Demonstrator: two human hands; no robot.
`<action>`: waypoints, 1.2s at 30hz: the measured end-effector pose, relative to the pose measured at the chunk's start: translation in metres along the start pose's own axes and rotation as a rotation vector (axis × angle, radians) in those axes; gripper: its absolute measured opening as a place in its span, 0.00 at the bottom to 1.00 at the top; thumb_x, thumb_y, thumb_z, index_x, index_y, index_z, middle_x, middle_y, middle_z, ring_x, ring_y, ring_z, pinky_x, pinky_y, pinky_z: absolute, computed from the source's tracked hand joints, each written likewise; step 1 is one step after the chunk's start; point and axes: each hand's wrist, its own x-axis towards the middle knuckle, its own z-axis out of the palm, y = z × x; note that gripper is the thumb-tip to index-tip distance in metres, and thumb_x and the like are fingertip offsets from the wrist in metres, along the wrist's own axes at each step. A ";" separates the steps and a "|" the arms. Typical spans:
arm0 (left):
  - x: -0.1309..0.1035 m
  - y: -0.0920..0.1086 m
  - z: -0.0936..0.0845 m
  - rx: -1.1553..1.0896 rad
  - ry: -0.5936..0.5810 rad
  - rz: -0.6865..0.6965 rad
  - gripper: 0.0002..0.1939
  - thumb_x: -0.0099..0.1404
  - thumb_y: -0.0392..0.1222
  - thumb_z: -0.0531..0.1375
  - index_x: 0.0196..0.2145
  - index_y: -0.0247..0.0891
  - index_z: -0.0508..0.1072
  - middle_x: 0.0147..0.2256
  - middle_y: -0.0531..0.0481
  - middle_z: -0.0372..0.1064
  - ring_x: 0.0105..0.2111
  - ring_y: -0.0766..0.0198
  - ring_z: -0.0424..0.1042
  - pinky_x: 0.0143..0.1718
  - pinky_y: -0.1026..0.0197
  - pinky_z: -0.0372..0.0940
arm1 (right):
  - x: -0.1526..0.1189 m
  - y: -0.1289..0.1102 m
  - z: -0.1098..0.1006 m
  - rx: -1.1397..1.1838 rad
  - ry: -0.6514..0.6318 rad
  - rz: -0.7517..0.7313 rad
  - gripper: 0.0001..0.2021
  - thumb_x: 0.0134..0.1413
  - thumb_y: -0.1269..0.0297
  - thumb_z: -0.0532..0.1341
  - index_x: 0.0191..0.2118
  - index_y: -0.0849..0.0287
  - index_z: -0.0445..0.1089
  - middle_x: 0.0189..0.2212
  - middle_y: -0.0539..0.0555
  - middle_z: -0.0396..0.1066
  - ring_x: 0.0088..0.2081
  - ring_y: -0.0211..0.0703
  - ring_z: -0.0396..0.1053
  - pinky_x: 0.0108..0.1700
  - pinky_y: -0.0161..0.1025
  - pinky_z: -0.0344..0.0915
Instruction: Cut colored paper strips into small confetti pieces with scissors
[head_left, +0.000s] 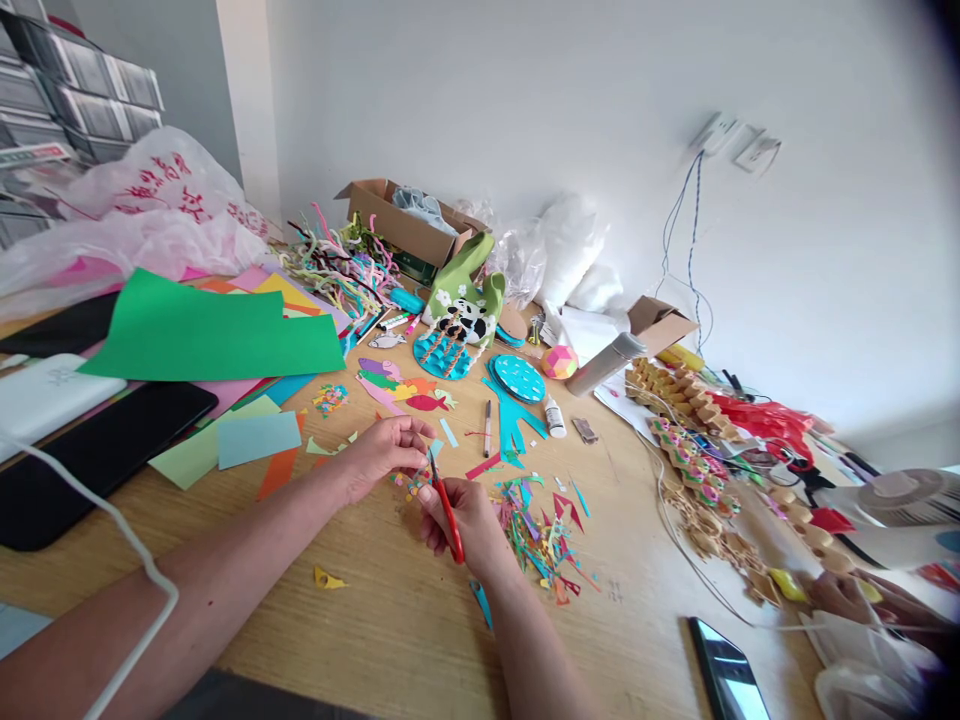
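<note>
Red-handled scissors (450,520) are gripped in my right hand (469,525), their blades pointing up and to the left. My left hand (386,450) is just left of the blade tips with fingertips pinched; a small pale blue piece shows at the fingertips, too small to make out well. Small colored paper bits (405,484) lie on the wooden table (375,620) beneath the hands. Right of my right hand is a pile of paper scraps (536,530). Colored paper fish (427,402) rest beyond my left hand.
Green paper (210,330), a black tablet-like item (105,450) and a white cable (142,550) are at left. Blue discs (517,378), a pen (487,430) and a white bottle (555,418) stand or lie ahead. A phone (727,675) and another person's hand (844,598) are at right.
</note>
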 end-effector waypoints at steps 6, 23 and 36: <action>-0.001 0.000 0.000 -0.009 -0.010 -0.004 0.18 0.45 0.33 0.63 0.37 0.34 0.67 0.24 0.56 0.65 0.23 0.70 0.65 0.26 0.65 0.60 | 0.000 0.000 0.000 -0.004 0.011 0.007 0.23 0.40 0.45 0.65 0.21 0.63 0.63 0.11 0.48 0.64 0.12 0.32 0.61 0.12 0.27 0.58; 0.000 -0.001 -0.001 -0.001 -0.011 0.006 0.19 0.45 0.32 0.64 0.37 0.33 0.67 0.24 0.56 0.66 0.21 0.71 0.64 0.24 0.65 0.59 | 0.000 0.000 0.000 -0.021 0.016 0.011 0.23 0.41 0.44 0.65 0.22 0.63 0.64 0.11 0.48 0.64 0.12 0.33 0.61 0.12 0.28 0.57; 0.000 0.000 -0.001 0.025 -0.005 0.016 0.20 0.45 0.32 0.64 0.38 0.33 0.67 0.24 0.56 0.66 0.22 0.70 0.65 0.25 0.65 0.60 | 0.000 -0.001 -0.001 -0.036 0.005 0.009 0.23 0.42 0.44 0.64 0.22 0.63 0.64 0.12 0.48 0.65 0.13 0.33 0.61 0.13 0.28 0.58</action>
